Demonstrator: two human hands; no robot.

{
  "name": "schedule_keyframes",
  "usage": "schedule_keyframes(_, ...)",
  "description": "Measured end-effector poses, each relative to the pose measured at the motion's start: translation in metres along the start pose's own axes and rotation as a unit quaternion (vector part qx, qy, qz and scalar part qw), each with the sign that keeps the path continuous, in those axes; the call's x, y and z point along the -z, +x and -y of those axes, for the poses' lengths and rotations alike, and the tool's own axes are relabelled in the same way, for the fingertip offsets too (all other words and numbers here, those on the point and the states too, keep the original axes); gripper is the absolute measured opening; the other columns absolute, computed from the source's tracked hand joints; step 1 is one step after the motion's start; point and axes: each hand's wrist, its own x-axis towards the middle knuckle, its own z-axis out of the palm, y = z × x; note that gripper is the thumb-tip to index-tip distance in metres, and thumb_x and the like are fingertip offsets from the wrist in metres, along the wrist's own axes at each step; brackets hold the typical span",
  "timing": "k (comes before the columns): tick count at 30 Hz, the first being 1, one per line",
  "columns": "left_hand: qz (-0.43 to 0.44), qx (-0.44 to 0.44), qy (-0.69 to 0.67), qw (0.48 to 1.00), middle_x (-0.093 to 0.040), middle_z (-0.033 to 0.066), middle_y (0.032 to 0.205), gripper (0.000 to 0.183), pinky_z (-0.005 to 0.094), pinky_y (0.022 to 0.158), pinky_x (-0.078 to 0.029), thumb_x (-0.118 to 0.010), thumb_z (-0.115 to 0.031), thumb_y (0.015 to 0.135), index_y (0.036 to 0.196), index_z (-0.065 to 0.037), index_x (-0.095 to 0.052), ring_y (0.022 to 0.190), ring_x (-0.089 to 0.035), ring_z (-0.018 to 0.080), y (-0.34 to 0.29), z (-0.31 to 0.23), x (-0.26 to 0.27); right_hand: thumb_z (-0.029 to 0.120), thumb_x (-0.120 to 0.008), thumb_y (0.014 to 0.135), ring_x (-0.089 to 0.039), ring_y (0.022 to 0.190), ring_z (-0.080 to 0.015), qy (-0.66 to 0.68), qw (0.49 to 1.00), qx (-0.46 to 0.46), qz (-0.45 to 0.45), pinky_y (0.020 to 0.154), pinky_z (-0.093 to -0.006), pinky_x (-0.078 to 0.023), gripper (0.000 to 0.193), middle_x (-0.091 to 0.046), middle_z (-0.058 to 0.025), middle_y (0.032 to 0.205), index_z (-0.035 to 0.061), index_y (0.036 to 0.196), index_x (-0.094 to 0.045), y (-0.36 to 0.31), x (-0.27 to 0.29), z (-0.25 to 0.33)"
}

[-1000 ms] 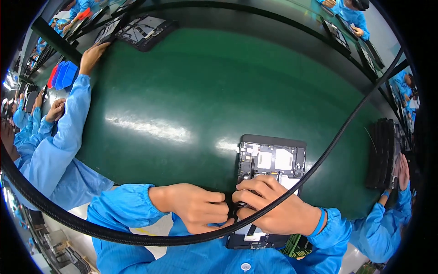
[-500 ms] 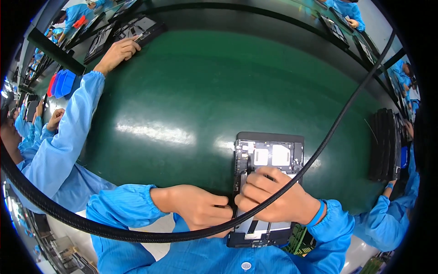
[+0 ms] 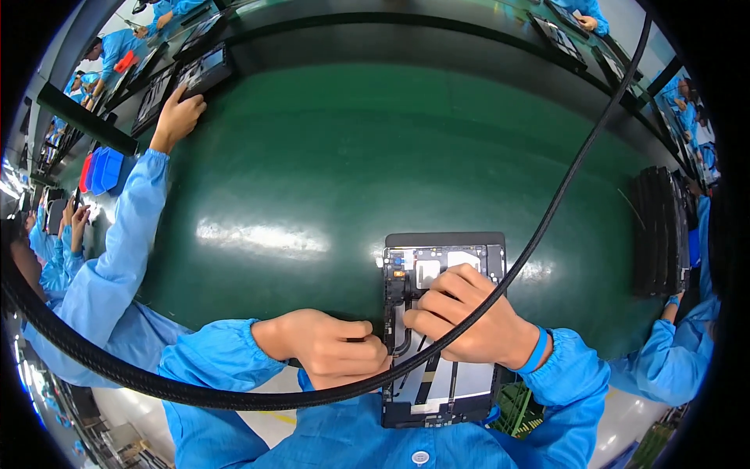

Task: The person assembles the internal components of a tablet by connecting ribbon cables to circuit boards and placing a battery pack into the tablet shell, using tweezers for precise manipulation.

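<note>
An opened tablet (image 3: 437, 408) lies at the near edge of the green table, its white panels, dark ribbon strips and circuit parts showing. My right hand (image 3: 476, 324), with a blue band at its wrist, is closed over the tablet's middle. Its thumb and fingertips are drawn together, and what they hold, if anything, is hidden. At the tablet's left edge my left hand (image 3: 332, 352) is curled, thumb near the fingers. Whatever lies between those fingers cannot be made out. A thick black braided cable (image 3: 539, 227) crosses the view in front of both hands.
At the far left, a co-worker's hand (image 3: 180, 121) touches a dark opened device (image 3: 205, 72). Blue bins (image 3: 103, 170) stand left of that arm. A stack of black panels (image 3: 658, 234) stands at the right edge. The green table (image 3: 351, 156) stretches ahead.
My right fingers have moved off the tablet's left strip, uncovering a dark curved lead there. The tablet appears slightly further left. The co-worker's hand and the far device have shifted left.
</note>
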Motion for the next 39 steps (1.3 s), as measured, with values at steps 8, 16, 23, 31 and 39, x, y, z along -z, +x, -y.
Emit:
schedule_keyframes(8,-0.047,0.072,-0.051,0.995,-0.066,0.0091,0.085,0.028,0.0346,0.067,-0.051,-0.076,-0.022,0.094,0.092,0.006,-0.077,0.077,-0.063,0.0220,0.005,0.002,-0.004,0.008,-0.075,0.068,-0.064,0.085,-0.0219,0.014,1.000,-0.008,-0.020,0.077,-0.0374,-0.047,0.029,-0.063,0.0002,0.088,0.0118,0.097,-0.077,-0.002,-0.002,-0.002)
schedule_keyframes(16,-0.053,0.012,-0.052,0.997,-0.069,0.0136,0.089,0.033,0.0355,0.065,-0.051,-0.074,-0.024,0.099,0.083,0.005,-0.072,0.078,-0.064,0.0239,0.006,0.005,-0.012,0.013,-0.075,0.075,-0.062,0.088,-0.0216,-0.022,0.999,-0.026,-0.012,0.077,-0.0381,-0.048,0.023,-0.062,-0.0005,0.089,0.0104,0.098,-0.077,0.002,0.004,-0.001)
schedule_keyframes(23,-0.056,0.031,-0.064,0.996,-0.071,0.0132,0.089,0.034,0.0370,0.069,-0.056,-0.077,-0.027,0.098,0.084,0.004,-0.073,0.077,-0.066,0.0261,0.004,0.013,-0.009,0.009,-0.077,0.072,-0.060,0.084,-0.0224,-0.016,1.000,-0.002,-0.017,0.071,-0.0380,-0.046,0.026,-0.064,-0.0012,0.089,0.0104,0.097,-0.076,0.022,0.003,-0.012)
schedule_keyframes(31,-0.042,0.058,-0.042,0.997,-0.068,0.0110,0.085,0.032,0.0373,0.073,-0.059,-0.078,-0.025,0.096,0.082,0.003,-0.072,0.076,-0.067,0.0256,0.007,0.026,-0.009,0.006,-0.080,0.071,-0.059,0.083,-0.0239,0.031,0.998,-0.023,-0.049,0.070,-0.0388,-0.045,0.027,-0.064,-0.0016,0.090,0.0098,0.097,-0.076,0.009,-0.011,-0.026)
schedule_keyframes(39,-0.035,0.039,-0.029,0.998,-0.068,0.0113,0.084,0.024,0.0419,0.089,-0.064,-0.073,-0.022,0.093,0.084,0.000,-0.070,0.079,-0.069,0.0261,0.002,0.050,-0.016,0.004,-0.078,0.072,-0.058,0.081,-0.0230,0.058,0.996,-0.044,-0.055,0.069,-0.0380,-0.045,0.025,-0.064,-0.0002,0.088,0.0100,0.097,-0.078,0.007,-0.014,-0.034)
